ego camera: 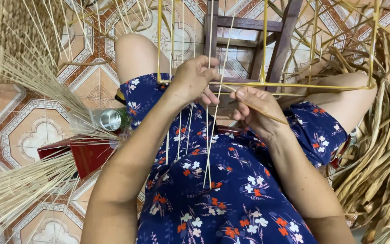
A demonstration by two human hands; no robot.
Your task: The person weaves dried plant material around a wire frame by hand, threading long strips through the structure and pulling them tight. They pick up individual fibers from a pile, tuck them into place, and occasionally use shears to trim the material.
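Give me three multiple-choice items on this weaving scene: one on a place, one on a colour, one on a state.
1. Where does the metal can lie?
A. on the stool
B. on the floor left of the lap
C. in the right hand
2. What colour is the wire frame?
A. yellow
B. blue
C. black
3. What is the right hand doing?
A. resting open
B. pinching a thin strand
C. gripping scissors

B: it lies beside the red box.
A: its bars are yellow.
B: the fingers close on a strand.
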